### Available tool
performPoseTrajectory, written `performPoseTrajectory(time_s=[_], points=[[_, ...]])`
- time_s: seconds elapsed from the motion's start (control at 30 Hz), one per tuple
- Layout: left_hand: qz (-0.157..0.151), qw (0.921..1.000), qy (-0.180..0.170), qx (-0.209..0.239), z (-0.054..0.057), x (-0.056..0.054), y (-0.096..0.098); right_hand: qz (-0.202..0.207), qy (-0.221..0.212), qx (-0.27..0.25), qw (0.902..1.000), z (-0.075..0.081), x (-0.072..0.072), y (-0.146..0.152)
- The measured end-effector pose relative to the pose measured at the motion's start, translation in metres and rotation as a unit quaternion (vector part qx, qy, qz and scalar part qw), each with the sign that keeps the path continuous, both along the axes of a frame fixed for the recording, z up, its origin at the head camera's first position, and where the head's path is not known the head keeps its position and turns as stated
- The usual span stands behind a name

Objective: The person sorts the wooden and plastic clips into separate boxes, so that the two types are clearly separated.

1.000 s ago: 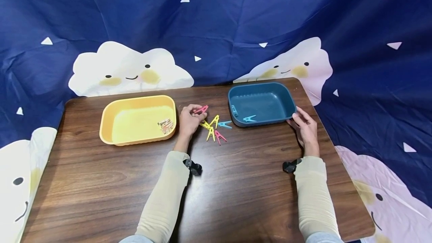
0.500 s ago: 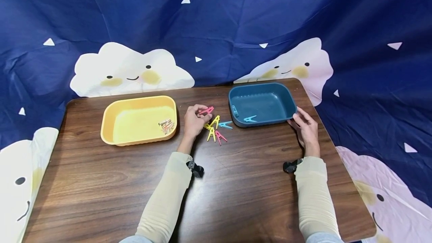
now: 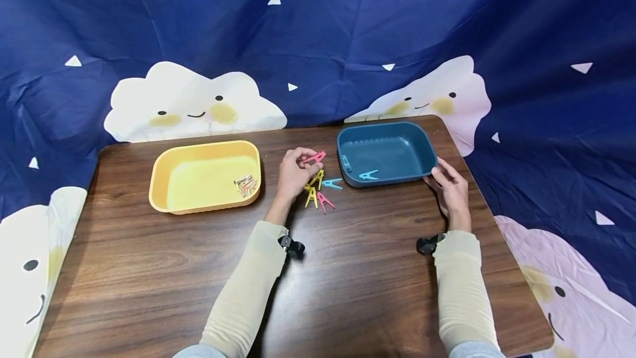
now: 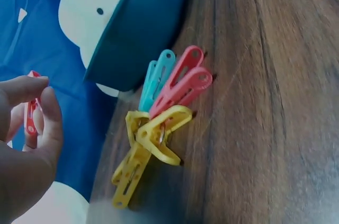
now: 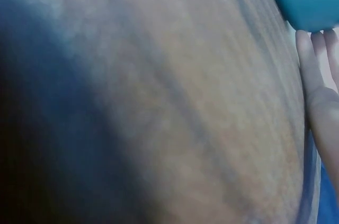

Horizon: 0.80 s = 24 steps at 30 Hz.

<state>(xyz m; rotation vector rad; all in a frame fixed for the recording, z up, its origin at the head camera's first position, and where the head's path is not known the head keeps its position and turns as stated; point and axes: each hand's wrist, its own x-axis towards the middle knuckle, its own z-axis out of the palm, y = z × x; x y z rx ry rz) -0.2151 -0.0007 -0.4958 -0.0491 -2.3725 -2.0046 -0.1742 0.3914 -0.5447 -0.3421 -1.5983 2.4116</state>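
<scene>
My left hand pinches a pink clothespin between thumb and fingers, above the table. In the left wrist view, the pinched clothespin is partly hidden by the fingers. Just below that hand lies a small group: yellow clothespins, a blue clothespin and another pink clothespin. To its right stands a blue plastic bin, with a light blue clothespin inside and a second light blue piece by its left wall. My right hand touches the bin's near right corner with fairly straight fingers.
A yellow bin stands on the left of the wooden table, holding a little heap of small wooden-looking clips in its right corner. A blue cloth with white clouds hangs behind the table and at both sides.
My left hand has moved to the right with the pink clothespin, from beside the yellow bin toward the blue bin. My right hand has stayed at the blue bin's corner.
</scene>
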Motion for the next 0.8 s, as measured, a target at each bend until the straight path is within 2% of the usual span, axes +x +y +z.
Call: performPoseTrajectory(time_s=[0.6,0.8], points=[[-0.039,0.9974,-0.047,0.037,0.012,-0.003,0.02,0.007,0.014,-0.008,0.9998,-0.002,0.001,0.001],[-0.044,0.9969,-0.047,0.045,0.014,-0.004,0.029,0.008,0.022,-0.01,0.9997,-0.003,0.0,0.002]])
